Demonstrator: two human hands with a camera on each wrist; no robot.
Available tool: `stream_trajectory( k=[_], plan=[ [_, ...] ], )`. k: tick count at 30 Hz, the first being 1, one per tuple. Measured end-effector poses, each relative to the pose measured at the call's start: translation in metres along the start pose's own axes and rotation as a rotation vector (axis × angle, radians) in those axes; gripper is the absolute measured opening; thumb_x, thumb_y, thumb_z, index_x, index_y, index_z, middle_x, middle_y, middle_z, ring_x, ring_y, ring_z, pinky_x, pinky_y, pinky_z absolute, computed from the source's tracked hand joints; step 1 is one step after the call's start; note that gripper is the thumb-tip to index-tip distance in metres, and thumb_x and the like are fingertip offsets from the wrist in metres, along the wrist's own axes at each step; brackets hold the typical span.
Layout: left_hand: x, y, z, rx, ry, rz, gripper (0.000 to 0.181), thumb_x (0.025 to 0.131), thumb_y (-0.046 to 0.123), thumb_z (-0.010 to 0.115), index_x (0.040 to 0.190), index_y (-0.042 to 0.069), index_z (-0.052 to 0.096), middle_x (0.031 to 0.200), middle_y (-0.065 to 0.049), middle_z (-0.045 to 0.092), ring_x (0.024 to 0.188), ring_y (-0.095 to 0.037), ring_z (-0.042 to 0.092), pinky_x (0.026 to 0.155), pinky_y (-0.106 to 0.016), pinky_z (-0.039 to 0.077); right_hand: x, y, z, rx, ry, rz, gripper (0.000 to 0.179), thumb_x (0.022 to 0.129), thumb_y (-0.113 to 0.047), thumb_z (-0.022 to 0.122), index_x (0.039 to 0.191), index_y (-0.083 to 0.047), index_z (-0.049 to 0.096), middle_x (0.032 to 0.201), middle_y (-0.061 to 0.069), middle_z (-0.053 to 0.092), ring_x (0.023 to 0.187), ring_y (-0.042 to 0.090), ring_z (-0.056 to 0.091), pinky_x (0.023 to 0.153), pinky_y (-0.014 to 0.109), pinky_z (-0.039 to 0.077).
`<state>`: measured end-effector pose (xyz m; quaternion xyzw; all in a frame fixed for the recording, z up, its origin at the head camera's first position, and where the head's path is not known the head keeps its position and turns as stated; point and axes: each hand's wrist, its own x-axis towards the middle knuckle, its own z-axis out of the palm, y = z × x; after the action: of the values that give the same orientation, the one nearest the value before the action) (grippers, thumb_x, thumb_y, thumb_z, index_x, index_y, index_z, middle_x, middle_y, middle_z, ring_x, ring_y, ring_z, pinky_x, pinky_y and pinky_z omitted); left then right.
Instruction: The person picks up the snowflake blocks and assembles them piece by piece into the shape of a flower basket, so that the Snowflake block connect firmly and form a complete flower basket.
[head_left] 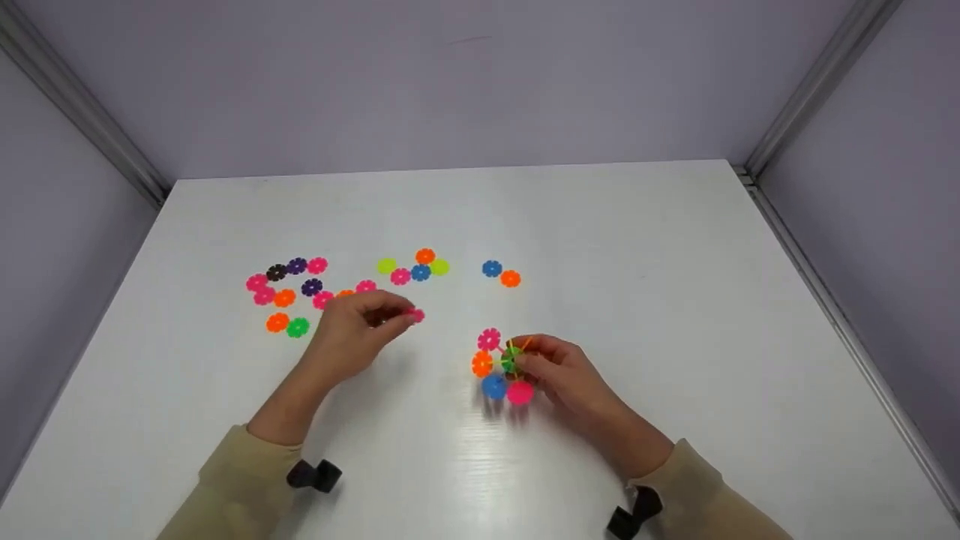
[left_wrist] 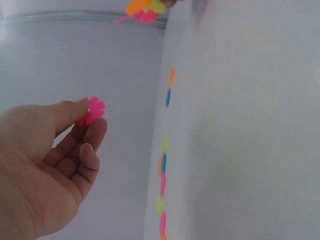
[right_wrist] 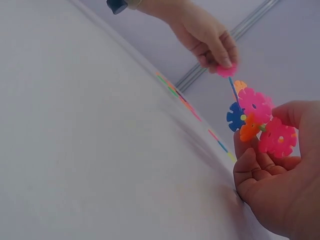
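Note:
My left hand [head_left: 352, 337] pinches a pink notched building disc [left_wrist: 96, 109] between thumb and fingertips, held up above the table. In my right hand [head_left: 577, 379] is a cluster of interlocked building discs [right_wrist: 256, 104], gripped between thumb and fingers. Pink, orange, blue and green discs stick out of it at different angles, and my fingers hide part of it. The pink disc is to the left of the cluster in the head view, with a gap between them.
Loose notched discs lie flat on the white table [head_left: 675, 300]. Many are at the left, including a green disc [head_left: 298, 328] and a black disc [head_left: 277, 272]. Further right lie a blue disc [head_left: 492, 268] and an orange disc [head_left: 511, 279]. Pale walls [head_left: 465, 90] enclose the back and sides.

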<state>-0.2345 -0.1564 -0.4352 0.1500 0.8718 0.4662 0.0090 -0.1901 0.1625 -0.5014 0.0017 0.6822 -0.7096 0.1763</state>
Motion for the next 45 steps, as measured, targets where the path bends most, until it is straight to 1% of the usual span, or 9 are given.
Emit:
stream_trajectory(
  k=[3, 6, 10, 14, 26, 31, 34, 41, 45],
  plan=[
    [0.009, 0.020, 0.022, -0.049, -0.005, 0.080, 0.013, 0.098, 0.020, 0.080, 0.110, 0.018, 0.082, 0.100, 0.008, 0.077, 0.088, -0.017, 0.067, 0.074, -0.027, 0.058, 0.000, 0.000, 0.001, -0.006, 0.004, 0.006, 0.042, 0.099, -0.018, 0.074, 0.136, 0.001, 0.064, 0.127, 0.015, 0.065, 0.114, 0.026, 0.064, 0.094, 0.027, 0.057],
    [0.016, 0.033, 0.043, -0.088, -0.025, 0.141, 0.012, 0.099, 0.022, 0.078, 0.109, 0.018, 0.082, 0.099, 0.011, 0.078, 0.085, -0.015, 0.065, 0.075, -0.028, 0.056, 0.000, 0.000, 0.002, -0.002, -0.004, 0.003, 0.043, 0.099, -0.020, 0.074, 0.136, 0.001, 0.064, 0.128, 0.014, 0.065, 0.115, 0.027, 0.063, 0.094, 0.027, 0.057],
    [0.023, 0.040, 0.063, -0.128, -0.059, 0.167, 0.012, 0.100, 0.023, 0.077, 0.109, 0.018, 0.082, 0.097, 0.014, 0.077, 0.083, -0.013, 0.064, 0.075, -0.029, 0.055, 0.000, 0.000, 0.003, -0.024, -0.022, -0.010, 0.044, 0.099, -0.022, 0.075, 0.136, 0.000, 0.064, 0.127, 0.014, 0.066, 0.114, 0.028, 0.064, 0.095, 0.028, 0.057],
    [0.025, 0.040, 0.076, -0.156, -0.083, 0.169, 0.011, 0.101, 0.022, 0.076, 0.108, 0.017, 0.082, 0.094, 0.013, 0.077, 0.080, -0.011, 0.064, 0.074, -0.030, 0.055, 0.000, 0.000, 0.004, -0.041, -0.037, -0.021, 0.043, 0.099, -0.021, 0.074, 0.136, -0.001, 0.065, 0.125, 0.014, 0.067, 0.112, 0.028, 0.065, 0.095, 0.029, 0.057],
    [0.023, 0.037, 0.089, -0.164, -0.131, 0.132, 0.010, 0.100, 0.022, 0.077, 0.106, 0.018, 0.084, 0.093, 0.013, 0.077, 0.082, -0.015, 0.063, 0.069, -0.027, 0.052, 0.000, 0.000, 0.003, -0.063, -0.027, -0.038, 0.035, 0.100, -0.020, 0.072, 0.128, 0.000, 0.067, 0.110, 0.012, 0.070, 0.095, 0.023, 0.065, 0.083, 0.024, 0.057],
    [0.021, 0.035, 0.093, -0.185, -0.131, 0.121, 0.011, 0.099, 0.023, 0.078, 0.105, 0.018, 0.085, 0.093, 0.013, 0.077, 0.077, -0.023, 0.062, 0.063, -0.024, 0.049, 0.000, 0.001, 0.004, -0.074, 0.003, -0.051, 0.032, 0.101, -0.021, 0.072, 0.124, 0.001, 0.070, 0.107, 0.011, 0.071, 0.094, 0.023, 0.065, 0.082, 0.024, 0.058],
    [0.021, 0.034, 0.096, -0.212, -0.136, 0.136, 0.012, 0.100, 0.022, 0.078, 0.106, 0.016, 0.086, 0.094, 0.012, 0.078, 0.075, -0.026, 0.061, 0.061, -0.023, 0.047, 0.001, 0.002, 0.006, -0.073, 0.016, -0.073, 0.030, 0.102, -0.022, 0.072, 0.119, 0.002, 0.072, 0.102, 0.011, 0.071, 0.090, 0.023, 0.066, 0.080, 0.024, 0.058],
    [0.020, 0.030, 0.099, -0.212, -0.131, 0.144, 0.012, 0.100, 0.022, 0.078, 0.106, 0.016, 0.086, 0.095, 0.013, 0.078, 0.072, -0.018, 0.058, 0.061, -0.023, 0.045, 0.002, 0.004, 0.006, -0.090, 0.046, -0.077, 0.025, 0.101, -0.021, 0.073, 0.113, 0.000, 0.075, 0.098, 0.010, 0.072, 0.087, 0.023, 0.066, 0.077, 0.022, 0.058],
    [0.020, 0.029, 0.102, -0.224, -0.109, 0.145, 0.012, 0.100, 0.021, 0.078, 0.108, 0.016, 0.085, 0.097, 0.012, 0.078, 0.077, -0.018, 0.062, 0.065, -0.023, 0.051, 0.002, 0.003, 0.004, -0.077, 0.036, -0.089, 0.029, 0.101, -0.023, 0.074, 0.116, 0.001, 0.073, 0.100, 0.010, 0.071, 0.091, 0.022, 0.065, 0.078, 0.022, 0.057]
  ],
)
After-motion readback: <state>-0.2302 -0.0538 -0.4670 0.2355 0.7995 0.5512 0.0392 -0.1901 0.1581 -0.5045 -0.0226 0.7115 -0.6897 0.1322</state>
